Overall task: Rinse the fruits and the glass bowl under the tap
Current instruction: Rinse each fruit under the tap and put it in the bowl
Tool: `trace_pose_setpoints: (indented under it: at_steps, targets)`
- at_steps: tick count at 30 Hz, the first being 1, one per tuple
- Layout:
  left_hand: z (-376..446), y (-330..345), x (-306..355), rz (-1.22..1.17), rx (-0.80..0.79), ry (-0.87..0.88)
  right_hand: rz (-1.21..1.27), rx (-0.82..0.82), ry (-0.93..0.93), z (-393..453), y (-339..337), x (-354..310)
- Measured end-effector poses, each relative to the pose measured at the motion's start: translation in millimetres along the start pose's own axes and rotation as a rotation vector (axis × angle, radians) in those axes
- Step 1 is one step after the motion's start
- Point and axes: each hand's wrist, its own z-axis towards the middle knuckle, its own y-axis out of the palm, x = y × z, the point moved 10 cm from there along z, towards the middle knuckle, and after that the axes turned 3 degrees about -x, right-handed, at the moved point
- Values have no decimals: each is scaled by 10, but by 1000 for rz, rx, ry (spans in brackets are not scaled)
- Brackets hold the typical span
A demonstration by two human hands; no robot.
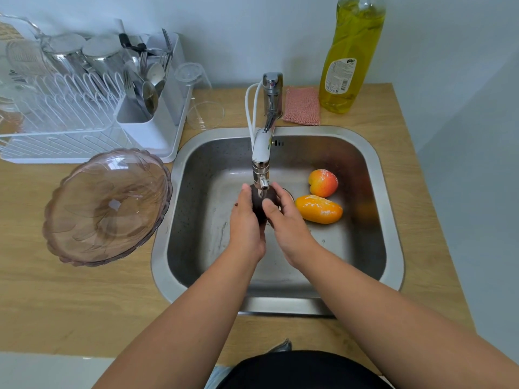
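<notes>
Both my hands hold a dark round fruit right under the spout of the tap, over the steel sink. My left hand cups its left side and my right hand wraps its right side. A red-yellow apple and an orange mango lie wet in the sink basin to the right of my hands. The pinkish glass bowl sits tilted on the wooden counter left of the sink, apart from both hands.
A white dish rack with cutlery and steel cups stands at the back left. A clear glass lies beside it. A pink sponge cloth and a yellow dish-soap bottle stand behind the sink.
</notes>
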Motion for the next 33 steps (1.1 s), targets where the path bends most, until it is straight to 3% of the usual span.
trace_pose_setpoints:
  at_steps: [3, 7, 10, 15, 18, 26, 33]
  targets:
    - [-22, 39, 141, 175, -22, 121, 5, 55, 19, 62, -9, 11]
    - [-177, 169, 252, 409, -59, 277, 221, 230, 123, 106, -168, 1]
    - [-222, 222, 224, 505, -141, 339, 372, 247, 243, 113, -210, 90]
    - [-91, 24, 169, 172, 41, 144, 256, 134, 133, 107, -70, 84]
    - [-66, -40, 217, 91, 104, 133, 183, 117, 57, 84, -50, 74]
    - [-116, 56, 222, 100, 71, 157, 207, 198, 7, 113, -226, -50]
    - [-64, 31, 282, 15, 72, 115, 277, 27, -36, 73, -100, -151]
